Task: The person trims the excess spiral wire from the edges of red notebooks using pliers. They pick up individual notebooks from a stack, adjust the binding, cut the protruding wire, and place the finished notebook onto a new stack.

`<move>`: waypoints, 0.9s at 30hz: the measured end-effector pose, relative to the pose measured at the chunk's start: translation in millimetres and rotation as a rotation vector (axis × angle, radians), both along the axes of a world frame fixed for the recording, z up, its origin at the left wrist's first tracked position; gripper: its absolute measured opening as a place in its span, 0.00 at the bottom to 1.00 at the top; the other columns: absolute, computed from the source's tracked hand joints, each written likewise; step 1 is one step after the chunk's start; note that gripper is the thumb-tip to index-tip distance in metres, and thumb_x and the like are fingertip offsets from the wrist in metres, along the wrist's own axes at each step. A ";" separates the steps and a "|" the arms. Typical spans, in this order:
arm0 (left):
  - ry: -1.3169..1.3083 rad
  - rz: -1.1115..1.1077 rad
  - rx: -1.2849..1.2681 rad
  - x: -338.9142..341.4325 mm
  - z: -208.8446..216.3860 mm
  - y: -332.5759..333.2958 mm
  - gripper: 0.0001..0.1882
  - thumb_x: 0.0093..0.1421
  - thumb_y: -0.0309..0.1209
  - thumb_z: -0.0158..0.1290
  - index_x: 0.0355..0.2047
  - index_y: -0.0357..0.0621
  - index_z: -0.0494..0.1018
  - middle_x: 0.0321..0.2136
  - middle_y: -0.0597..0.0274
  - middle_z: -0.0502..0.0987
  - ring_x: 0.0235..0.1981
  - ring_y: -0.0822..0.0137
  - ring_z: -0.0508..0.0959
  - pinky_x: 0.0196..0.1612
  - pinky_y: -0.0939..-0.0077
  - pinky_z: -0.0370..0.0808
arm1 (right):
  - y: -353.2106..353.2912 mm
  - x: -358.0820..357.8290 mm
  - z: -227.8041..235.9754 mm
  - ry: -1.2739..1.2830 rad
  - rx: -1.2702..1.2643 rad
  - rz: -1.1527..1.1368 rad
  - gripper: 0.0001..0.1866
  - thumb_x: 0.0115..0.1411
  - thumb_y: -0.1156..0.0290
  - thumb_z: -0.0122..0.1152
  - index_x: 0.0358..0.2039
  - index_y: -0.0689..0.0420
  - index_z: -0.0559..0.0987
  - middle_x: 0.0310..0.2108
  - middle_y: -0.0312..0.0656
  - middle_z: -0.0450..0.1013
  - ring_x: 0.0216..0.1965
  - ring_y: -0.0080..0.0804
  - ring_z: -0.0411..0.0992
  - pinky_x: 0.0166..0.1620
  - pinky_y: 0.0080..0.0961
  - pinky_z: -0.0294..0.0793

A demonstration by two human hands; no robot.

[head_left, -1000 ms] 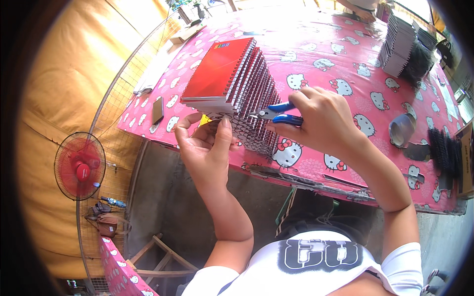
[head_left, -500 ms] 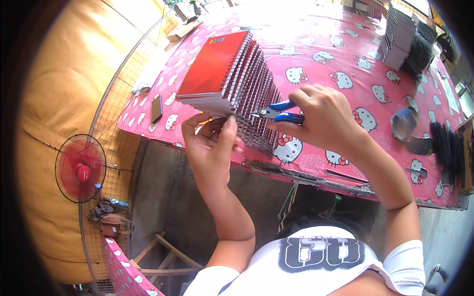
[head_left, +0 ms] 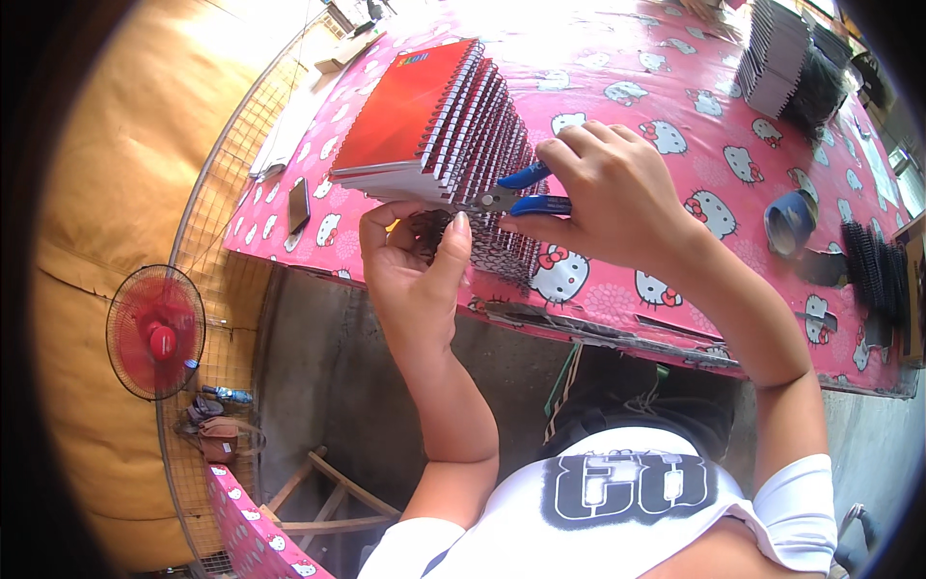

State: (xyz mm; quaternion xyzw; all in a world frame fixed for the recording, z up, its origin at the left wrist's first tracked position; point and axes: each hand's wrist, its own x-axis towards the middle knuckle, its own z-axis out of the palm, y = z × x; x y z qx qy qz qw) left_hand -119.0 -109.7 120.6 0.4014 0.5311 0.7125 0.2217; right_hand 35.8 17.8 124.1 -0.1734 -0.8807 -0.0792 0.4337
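Observation:
A tall stack of spiral-bound notebooks (head_left: 400,111) with a red cover on top stands near the table's front edge, coil bindings facing right. My right hand (head_left: 608,193) is closed round the blue handles of small cutting pliers (head_left: 529,198). The pliers' jaws reach to the coils at the stack's near corner; their tips are partly hidden by my left thumb. My left hand (head_left: 420,265) is curled at that same corner, thumb up against the coils. A dark, tangled, wire-like bundle (head_left: 429,232) lies within its fingers.
A phone (head_left: 299,206) lies left of the stack on the pink patterned table cover (head_left: 617,125). To the right are a tape roll (head_left: 789,224), black binding coils (head_left: 873,275) and another notebook stack (head_left: 772,63). A red fan (head_left: 157,333) stands at the left.
The pliers and my right hand have moved left and slightly up, bringing the jaws to my left thumb. The handles remain parted. The whole view has shifted slightly.

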 end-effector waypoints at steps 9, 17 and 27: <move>-0.104 0.043 -0.041 -3.7 -3.7 -4.6 0.16 0.54 0.24 0.61 0.40 0.40 0.68 0.25 0.61 0.75 0.19 0.75 0.71 0.20 0.82 0.66 | -8.1 15.9 -5.8 -0.157 -0.284 -0.057 0.26 0.47 0.45 0.69 0.22 0.59 0.75 0.19 0.41 0.72 0.23 0.38 0.74 0.27 0.31 0.73; -0.043 0.025 -0.059 -1.2 -6.1 -0.4 0.18 0.55 0.24 0.61 0.42 0.38 0.65 0.27 0.59 0.75 0.17 0.76 0.71 0.17 0.83 0.67 | -8.6 0.4 -6.3 -0.256 -0.395 -0.063 0.29 0.48 0.42 0.66 0.21 0.60 0.76 0.21 0.43 0.74 0.23 0.39 0.76 0.28 0.34 0.75; -0.019 0.069 -0.084 7.1 -11.8 0.8 0.17 0.55 0.24 0.62 0.40 0.39 0.66 0.27 0.59 0.75 0.19 0.77 0.72 0.17 0.84 0.67 | 1.3 5.8 -23.2 -0.039 -0.096 -0.037 0.31 0.49 0.40 0.63 0.20 0.61 0.77 0.19 0.44 0.74 0.22 0.40 0.76 0.27 0.36 0.75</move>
